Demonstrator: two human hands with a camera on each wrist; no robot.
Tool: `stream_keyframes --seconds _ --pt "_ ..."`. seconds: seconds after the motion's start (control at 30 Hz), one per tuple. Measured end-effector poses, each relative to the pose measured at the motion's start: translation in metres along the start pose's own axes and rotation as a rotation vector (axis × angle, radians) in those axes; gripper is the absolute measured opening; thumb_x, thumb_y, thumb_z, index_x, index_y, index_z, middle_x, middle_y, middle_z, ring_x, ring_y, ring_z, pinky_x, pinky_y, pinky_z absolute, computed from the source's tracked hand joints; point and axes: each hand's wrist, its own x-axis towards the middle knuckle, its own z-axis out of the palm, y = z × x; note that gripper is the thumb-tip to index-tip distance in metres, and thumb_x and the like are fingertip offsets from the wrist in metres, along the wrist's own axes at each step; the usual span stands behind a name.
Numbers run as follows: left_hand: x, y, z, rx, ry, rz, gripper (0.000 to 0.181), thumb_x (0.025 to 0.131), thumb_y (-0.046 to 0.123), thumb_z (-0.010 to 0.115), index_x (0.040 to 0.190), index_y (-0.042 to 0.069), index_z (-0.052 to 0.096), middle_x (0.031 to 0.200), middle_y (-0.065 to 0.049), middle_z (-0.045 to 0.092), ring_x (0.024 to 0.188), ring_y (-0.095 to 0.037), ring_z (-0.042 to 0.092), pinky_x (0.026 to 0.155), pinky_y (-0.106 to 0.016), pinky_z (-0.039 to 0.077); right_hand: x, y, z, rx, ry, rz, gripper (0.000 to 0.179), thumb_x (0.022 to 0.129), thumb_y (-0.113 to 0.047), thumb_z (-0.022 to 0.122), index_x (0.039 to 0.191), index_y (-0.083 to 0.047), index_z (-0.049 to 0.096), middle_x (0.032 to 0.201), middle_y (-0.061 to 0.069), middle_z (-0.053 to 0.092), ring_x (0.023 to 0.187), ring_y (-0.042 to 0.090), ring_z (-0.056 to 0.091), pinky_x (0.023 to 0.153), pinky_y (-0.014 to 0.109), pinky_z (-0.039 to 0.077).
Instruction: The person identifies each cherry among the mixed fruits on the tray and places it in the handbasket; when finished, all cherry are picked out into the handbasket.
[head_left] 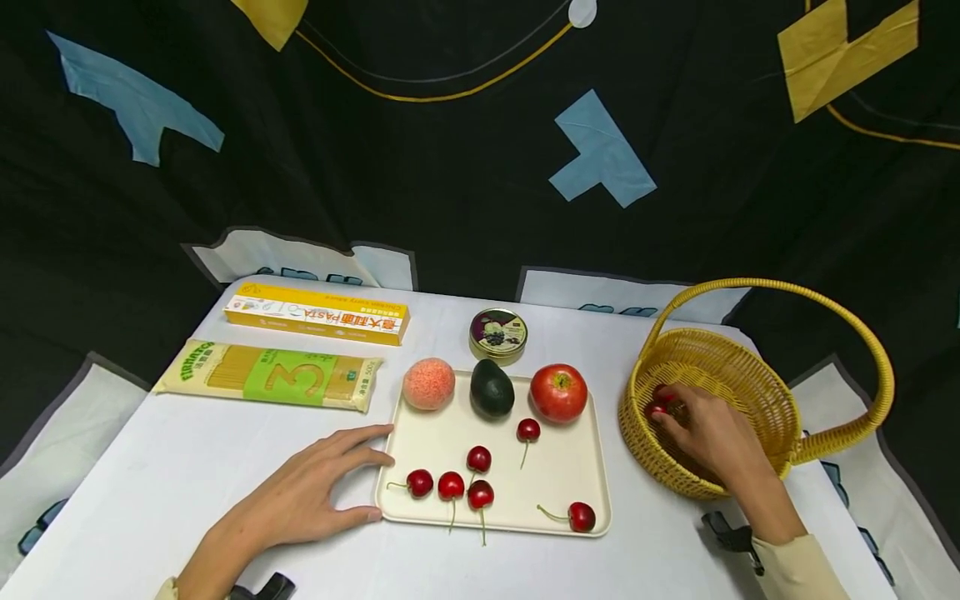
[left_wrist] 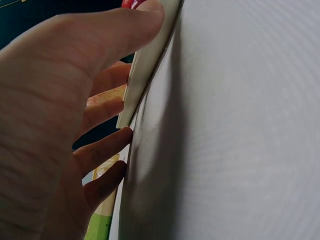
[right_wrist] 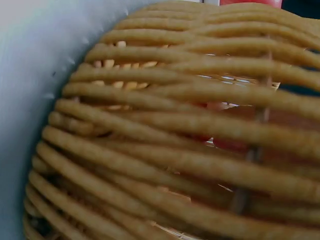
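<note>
On the cream tray (head_left: 555, 467) lie several red cherries (head_left: 481, 494) with stems, plus a peach-like fruit (head_left: 429, 384), a dark green avocado (head_left: 492, 389) and a red apple (head_left: 558, 392). My left hand (head_left: 307, 492) is spread at the tray's left edge, thumb and fingertips touching its rim; the left wrist view shows the thumb (left_wrist: 125, 30) over the rim. Inside the yellow wicker basket (head_left: 637, 417) my right hand (head_left: 708, 429) reaches down, its thumb and forefinger pinching a cherry (head_left: 657, 409). More red shows just beside the fingertips. Woven strands fill the right wrist view, partly hiding that hand.
Behind the tray stands a round tin (head_left: 498, 335). To the left lie a pasta box (head_left: 315, 314) and a bag of spaghetti (head_left: 270, 375). The basket's tall handle (head_left: 847, 312) arches over its right side. A dark curtain (head_left: 450, 192) hangs behind the white table (head_left: 187, 467).
</note>
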Motion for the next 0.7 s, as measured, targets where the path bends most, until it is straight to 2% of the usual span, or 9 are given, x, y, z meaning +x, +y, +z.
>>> stream_keyframes --seconds 0.2,0.4,0.57,0.7 --pt "0.001 0.000 0.001 0.000 0.009 0.001 0.052 0.086 0.066 0.082 0.130 0.043 0.070 0.164 0.009 0.049 0.147 -0.027 0.052 0.114 -0.061 0.049 -0.002 -0.003 -0.004 -0.007 0.021 -0.014 0.034 0.095 -0.025 0.085 0.119 -0.005 0.072 0.091 0.008 0.074 0.066 0.017 0.060 0.055 0.036 0.055" --pt "0.001 0.000 0.000 0.000 0.017 0.008 0.052 0.086 0.067 0.082 0.130 0.043 0.070 0.164 0.009 0.049 0.147 -0.027 0.052 0.114 -0.061 0.049 -0.004 -0.016 -0.011 0.018 0.070 -0.022 0.036 0.096 -0.025 0.084 0.123 -0.004 0.071 0.104 0.015 0.077 0.072 0.024 0.069 0.059 0.045 0.061" --pt "0.001 -0.001 0.001 0.003 0.023 0.014 0.051 0.086 0.065 0.083 0.130 0.042 0.070 0.164 0.009 0.049 0.147 -0.027 0.052 0.114 -0.060 0.049 -0.007 -0.031 -0.015 0.035 0.180 -0.073 0.035 0.094 -0.021 0.085 0.123 -0.005 0.074 0.109 0.016 0.077 0.081 0.032 0.075 0.062 0.049 0.063" --pt "0.001 -0.001 0.002 -0.005 0.020 0.013 0.051 0.086 0.065 0.083 0.130 0.042 0.071 0.164 0.010 0.049 0.147 -0.026 0.052 0.114 -0.061 0.049 -0.011 -0.046 -0.017 0.049 0.246 -0.102 0.032 0.092 -0.018 0.087 0.120 -0.008 0.075 0.103 0.011 0.074 0.075 0.027 0.071 0.058 0.041 0.060"
